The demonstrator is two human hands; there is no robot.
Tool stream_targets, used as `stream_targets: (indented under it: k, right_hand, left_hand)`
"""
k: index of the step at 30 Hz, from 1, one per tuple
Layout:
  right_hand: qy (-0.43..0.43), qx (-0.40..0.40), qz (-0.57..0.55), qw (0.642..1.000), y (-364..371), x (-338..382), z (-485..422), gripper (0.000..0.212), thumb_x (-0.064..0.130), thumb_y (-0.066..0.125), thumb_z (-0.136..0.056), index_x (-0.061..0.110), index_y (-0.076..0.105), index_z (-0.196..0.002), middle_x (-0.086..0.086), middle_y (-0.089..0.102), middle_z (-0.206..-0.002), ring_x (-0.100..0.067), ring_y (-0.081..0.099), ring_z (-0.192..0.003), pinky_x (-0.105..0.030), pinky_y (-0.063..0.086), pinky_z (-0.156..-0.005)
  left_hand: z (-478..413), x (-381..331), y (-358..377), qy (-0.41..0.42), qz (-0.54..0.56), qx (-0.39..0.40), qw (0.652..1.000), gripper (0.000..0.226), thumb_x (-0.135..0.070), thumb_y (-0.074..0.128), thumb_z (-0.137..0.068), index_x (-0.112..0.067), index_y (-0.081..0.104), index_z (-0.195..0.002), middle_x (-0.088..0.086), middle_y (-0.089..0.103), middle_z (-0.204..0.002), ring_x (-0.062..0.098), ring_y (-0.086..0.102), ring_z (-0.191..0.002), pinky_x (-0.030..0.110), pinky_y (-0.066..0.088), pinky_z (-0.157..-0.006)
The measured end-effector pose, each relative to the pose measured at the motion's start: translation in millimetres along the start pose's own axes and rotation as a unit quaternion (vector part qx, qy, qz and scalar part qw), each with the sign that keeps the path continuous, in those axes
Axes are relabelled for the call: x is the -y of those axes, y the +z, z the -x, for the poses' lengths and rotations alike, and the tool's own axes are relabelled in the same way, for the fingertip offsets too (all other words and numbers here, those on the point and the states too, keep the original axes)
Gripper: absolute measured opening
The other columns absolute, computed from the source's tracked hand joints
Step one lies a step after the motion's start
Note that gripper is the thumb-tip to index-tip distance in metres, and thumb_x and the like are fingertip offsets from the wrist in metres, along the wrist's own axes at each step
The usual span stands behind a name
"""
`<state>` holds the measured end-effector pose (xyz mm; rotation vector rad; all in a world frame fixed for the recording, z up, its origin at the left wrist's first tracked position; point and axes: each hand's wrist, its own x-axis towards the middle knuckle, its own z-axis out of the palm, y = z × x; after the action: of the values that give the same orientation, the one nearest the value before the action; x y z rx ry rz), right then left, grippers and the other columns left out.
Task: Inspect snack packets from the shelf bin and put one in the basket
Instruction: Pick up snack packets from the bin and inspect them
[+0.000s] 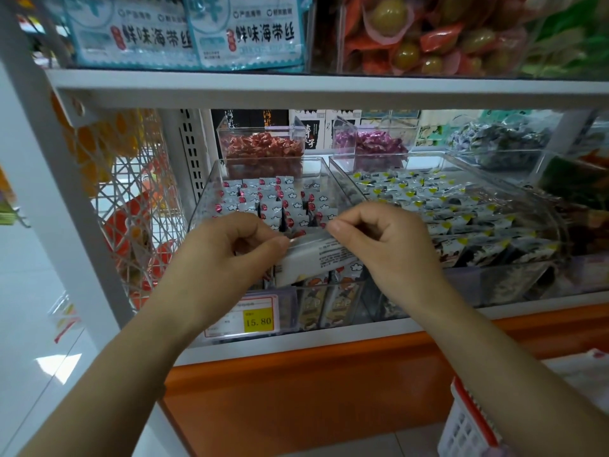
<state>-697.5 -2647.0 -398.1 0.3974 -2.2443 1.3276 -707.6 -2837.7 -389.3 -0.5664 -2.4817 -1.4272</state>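
Observation:
A small snack packet [313,258] with its pale printed back facing me is held between both hands over the front of a clear shelf bin [211,183]. My left hand [227,252] pinches the packet's left top edge. My right hand [385,242] pinches its right top edge. The bin is packed with rows of silver packets [273,199] bearing red marks and cloud prints. A white plastic basket [468,423] with a red rim shows at the lower right, partly hidden by my right forearm.
A second clear bin [494,173] of yellow-marked packets stands to the right. Small bins of red candy [263,146] and purple candy [372,143] sit behind. A yellow price tag [258,319] fronts the shelf. An upper shelf [296,84] hangs overhead; a wire rack [131,199] is at left.

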Motion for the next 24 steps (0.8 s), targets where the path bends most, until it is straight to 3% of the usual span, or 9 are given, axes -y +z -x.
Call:
stream_targets:
  k: [3, 6, 10, 13, 15, 16, 18, 21, 24]
  right_hand:
    - [-0.001, 0.022, -0.004, 1.0, 0, 0, -1, 0.013, 0.016, 0.062, -0.087, 0.01, 0.068, -0.078, -0.002, 0.066, -0.074, -0.013, 0.059, -0.067, -0.025, 0.047, -0.062]
    - [0.002, 0.034, -0.009, 0.999, -1, 0, 0, 0.013, 0.016, 0.062, -0.087, 0.012, 0.069, -0.077, -0.002, 0.067, -0.074, -0.014, 0.059, -0.068, -0.027, 0.047, -0.063]
    - [0.006, 0.039, -0.016, 0.999, -1, 1, -1, 0.013, 0.016, 0.063, -0.087, 0.016, 0.068, -0.075, 0.006, 0.066, -0.072, -0.007, 0.059, -0.065, -0.017, 0.046, -0.06]
    - [0.005, 0.032, -0.018, 0.999, 1, 0, -1, 0.013, 0.015, 0.063, -0.087, 0.017, 0.068, -0.075, 0.007, 0.065, -0.071, -0.004, 0.058, -0.065, -0.012, 0.045, -0.059]
    - [0.003, 0.013, -0.019, 1.0, 2, -1, 0, 0.014, 0.015, 0.063, -0.087, 0.018, 0.067, -0.074, 0.005, 0.065, -0.07, -0.004, 0.058, -0.064, -0.011, 0.044, -0.059]
    - [0.002, 0.003, -0.016, 1.0, 2, -2, 0, 0.015, 0.016, 0.062, -0.087, 0.019, 0.066, -0.073, 0.005, 0.064, -0.07, -0.003, 0.057, -0.064, -0.011, 0.044, -0.059]
    - [0.001, -0.002, -0.012, 1.0, 2, -1, 0, 0.016, 0.017, 0.062, -0.087, 0.021, 0.066, -0.073, 0.008, 0.063, -0.067, 0.0, 0.056, -0.062, -0.009, 0.043, -0.058]
    - [0.031, 0.05, -0.043, 0.997, -4, -1, -4, 0.014, 0.016, 0.063, -0.087, 0.019, 0.068, -0.074, 0.008, 0.065, -0.067, 0.001, 0.061, -0.061, -0.01, 0.046, -0.052]
    - [0.073, 0.113, -0.097, 0.986, -15, -2, -8, 0.012, 0.013, 0.064, -0.084, 0.018, 0.071, -0.076, 0.008, 0.071, -0.07, -0.01, 0.069, -0.068, -0.02, 0.055, -0.053]
  left_hand:
    - [0, -2, -6, 0.048, -0.073, 0.024, 0.996, 0.015, -0.032, 0.059, -0.083, -0.029, 0.066, -0.07, -0.007, 0.065, -0.066, 0.006, 0.06, -0.065, 0.012, 0.047, -0.054]
    - [-4, -2, -10, 0.049, -0.097, 0.043, 0.993, 0.017, -0.028, 0.06, -0.083, -0.037, 0.062, -0.07, -0.015, 0.065, -0.07, -0.002, 0.06, -0.07, 0.004, 0.044, -0.056]
    - [-8, 0, -15, 0.056, -0.092, 0.054, 0.993, 0.018, -0.027, 0.063, -0.082, -0.04, 0.064, -0.07, -0.024, 0.063, -0.073, -0.011, 0.059, -0.074, -0.001, 0.04, -0.058]
    - [-8, 1, -14, 0.064, -0.079, 0.048, 0.994, 0.016, -0.027, 0.062, -0.083, -0.037, 0.064, -0.07, -0.019, 0.065, -0.071, -0.007, 0.06, -0.072, 0.001, 0.042, -0.058]
    - [-7, 1, -13, 0.058, -0.046, 0.051, 0.996, 0.015, -0.041, 0.056, -0.081, -0.032, 0.066, -0.074, -0.008, 0.067, -0.072, 0.003, 0.061, -0.071, 0.008, 0.047, -0.059]
    - [-7, 0, -12, 0.049, -0.029, 0.059, 0.997, 0.024, -0.052, 0.053, -0.074, -0.032, 0.066, -0.079, -0.006, 0.067, -0.076, 0.005, 0.061, -0.071, 0.012, 0.049, -0.06]
    - [-6, 1, -10, 0.028, -0.026, 0.084, 0.996, 0.035, -0.062, 0.053, -0.062, -0.039, 0.061, -0.088, -0.013, 0.063, -0.085, 0.002, 0.06, -0.077, 0.013, 0.049, -0.06]
    - [-6, 2, -7, 0.029, -0.056, 0.09, 0.994, 0.024, -0.044, 0.067, -0.072, -0.048, 0.053, -0.091, -0.016, 0.056, -0.097, -0.001, 0.058, -0.083, 0.009, 0.046, -0.061]
    - [-7, 4, -7, 0.025, -0.002, 0.073, 0.997, 0.028, -0.032, 0.066, -0.076, -0.045, 0.055, -0.098, -0.01, 0.061, -0.099, 0.001, 0.062, -0.081, 0.011, 0.053, -0.064]
